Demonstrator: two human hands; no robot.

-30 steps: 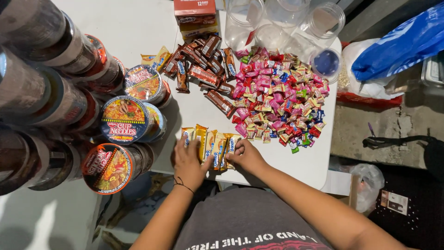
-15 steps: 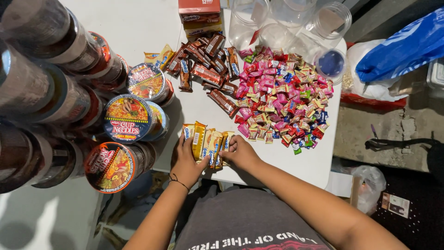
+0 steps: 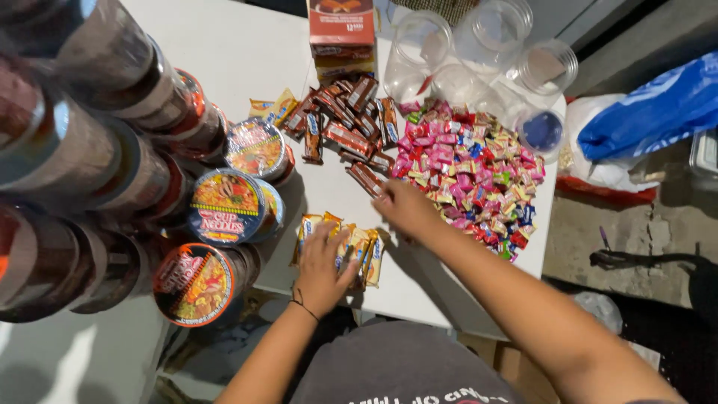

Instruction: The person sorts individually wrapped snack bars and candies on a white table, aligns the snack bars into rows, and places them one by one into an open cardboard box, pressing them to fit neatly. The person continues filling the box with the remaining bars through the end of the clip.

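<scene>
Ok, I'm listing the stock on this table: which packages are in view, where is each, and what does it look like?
Yellow wafer packs: near edge, row under left hand.
Brown bars: centre, loose heap of flat wrappers; right hand beside it.
Candy pile: right, small pink, green and yellow wrappers.
Noodle cups: left, stacked on their sides, round colourful lids.
Red box: far edge, upright.
Clear jars: far right, empty.
Blue bag: off table, right.

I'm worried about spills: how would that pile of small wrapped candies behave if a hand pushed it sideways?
The candy pile would probably scatter rather than move as one, since it is a loose heap of separate pieces. The glossy wrappers look likely to slide on the white table. Pieces near the table edge by the right hand could drop off.
</scene>
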